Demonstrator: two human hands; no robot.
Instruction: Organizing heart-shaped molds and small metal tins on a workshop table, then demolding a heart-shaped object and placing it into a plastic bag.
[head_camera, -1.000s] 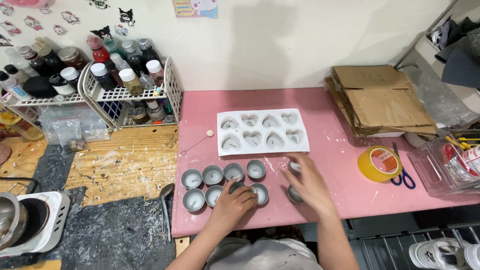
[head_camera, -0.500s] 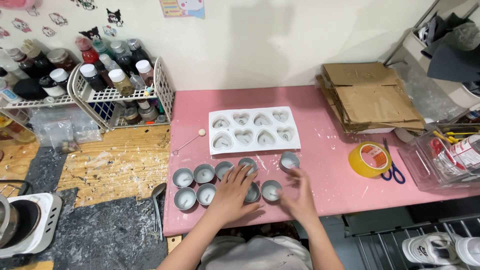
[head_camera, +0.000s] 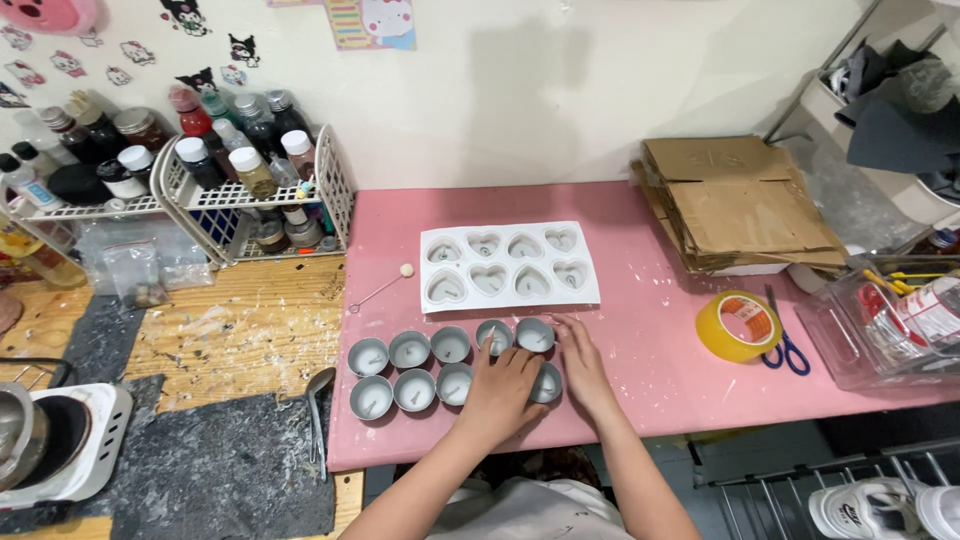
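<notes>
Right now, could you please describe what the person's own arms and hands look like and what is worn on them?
Both forearms are bare, with no sleeves reaching into view. The left hand and right hand wear no gloves; I can make out no rings, watch or bracelets. A light-coloured garment shows at the bottom edge.

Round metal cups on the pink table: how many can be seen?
9: five in the back row, four in the front row. The left hand covers part of the front row, so another may be hidden; the right hand rests beside them.
</notes>
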